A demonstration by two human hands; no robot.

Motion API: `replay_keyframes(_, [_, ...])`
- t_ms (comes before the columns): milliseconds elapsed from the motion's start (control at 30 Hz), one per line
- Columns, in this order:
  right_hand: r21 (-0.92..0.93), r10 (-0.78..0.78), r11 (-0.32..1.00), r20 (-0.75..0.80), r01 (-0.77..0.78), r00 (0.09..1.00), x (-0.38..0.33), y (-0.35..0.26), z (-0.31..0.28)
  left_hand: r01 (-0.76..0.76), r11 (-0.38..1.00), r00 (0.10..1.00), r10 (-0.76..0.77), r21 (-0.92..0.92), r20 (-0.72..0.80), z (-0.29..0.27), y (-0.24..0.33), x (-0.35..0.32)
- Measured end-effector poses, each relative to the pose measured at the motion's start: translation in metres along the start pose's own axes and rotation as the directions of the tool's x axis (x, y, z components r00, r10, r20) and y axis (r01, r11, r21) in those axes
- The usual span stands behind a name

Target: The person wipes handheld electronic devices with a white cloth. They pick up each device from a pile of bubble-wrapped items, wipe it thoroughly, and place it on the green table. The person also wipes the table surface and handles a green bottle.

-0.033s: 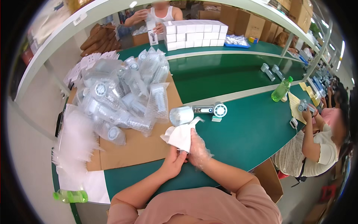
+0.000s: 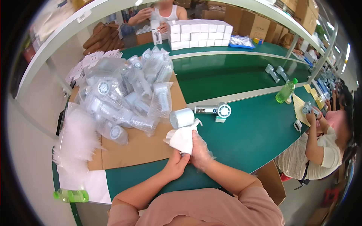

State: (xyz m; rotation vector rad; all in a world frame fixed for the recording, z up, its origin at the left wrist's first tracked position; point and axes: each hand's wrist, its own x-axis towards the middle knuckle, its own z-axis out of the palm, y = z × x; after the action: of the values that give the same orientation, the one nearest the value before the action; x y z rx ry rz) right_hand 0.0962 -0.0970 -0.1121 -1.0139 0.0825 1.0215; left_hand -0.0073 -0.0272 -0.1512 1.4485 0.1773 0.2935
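A crumpled white cloth [image 2: 182,140] is held between my two hands above the front of the green table. My left hand [image 2: 176,165] grips its lower end from the near side. My right hand [image 2: 200,150], covered in thin clear plastic, is closed round its right side. A small greyish bit shows under the cloth by my left fingers; what it belongs to is hidden. Just beyond the cloth lies a pale roll [image 2: 181,118]. Beside that, a silver handheld fan [image 2: 209,110] with a round head rests on the table, a small pale green block [image 2: 220,119] below its head.
Bubble-wrapped handheld fans [image 2: 126,98] pile up on a cardboard sheet [image 2: 132,152] at left, near white bubble bags [image 2: 77,139]. Green bottles stand right [image 2: 286,91] and lie front left [image 2: 71,196]. White boxes [image 2: 200,35] are stacked at the back. Co-workers sit opposite and at right.
The pale roll has shifted slightly left, away from the fan. My hands keep the same hold on the white cloth, and the whole view has drifted a little.
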Motion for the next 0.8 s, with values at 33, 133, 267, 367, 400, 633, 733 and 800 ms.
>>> replay_keyframes(33, [-0.006, -0.044, 0.999, 0.026, 0.045, 0.999, -0.001, 0.003, 0.002, -0.066, 0.993, 0.998, 0.066, 0.096, 0.002, -0.003, -0.006, -0.001])
replay_keyframes(133, [0.044, -0.156, 0.987, 0.107, 0.152, 0.982, 0.007, 0.011, -0.003, -0.171, 0.965, 0.984, 0.178, 0.200, -0.015, -0.008, -0.008, 0.003])
replay_keyframes(267, [0.302, -0.076, 0.949, 0.498, -0.090, 0.864, 0.022, -0.005, -0.036, -0.007, 0.990, 0.999, 0.001, -0.139, -0.041, -0.019, 0.014, 0.008])
replay_keyframes(367, [0.530, -0.103, 0.848, 0.123, 0.022, 0.987, 0.032, -0.018, -0.039, 0.044, 0.991, 0.995, -0.055, -0.127, -0.087, -0.034, 0.018, 0.010])
replay_keyframes(400, [0.533, -0.165, 0.841, 0.085, 0.095, 0.983, 0.027, -0.026, -0.040, 0.021, 0.999, 0.990, -0.024, -0.026, -0.142, -0.038, 0.016, 0.009])
replay_keyframes(633, [0.242, -0.820, 0.547, -0.035, 0.801, 0.571, -0.014, -0.090, -0.027, -0.058, 0.424, 0.935, 0.339, 0.904, -0.099, -0.047, 0.025, 0.013])
replay_keyframes(733, [-0.549, -0.808, 0.224, 0.357, 0.805, 0.468, 0.011, -0.078, -0.027, -0.073, 0.454, 0.962, 0.267, 0.888, -0.057, -0.045, 0.026, 0.011])
replay_keyframes(800, [-0.690, -0.440, -0.467, 0.724, 0.553, 0.532, 0.036, -0.071, -0.019, -0.059, 0.453, 0.942, 0.320, 0.889, -0.100, -0.043, 0.019, 0.011])
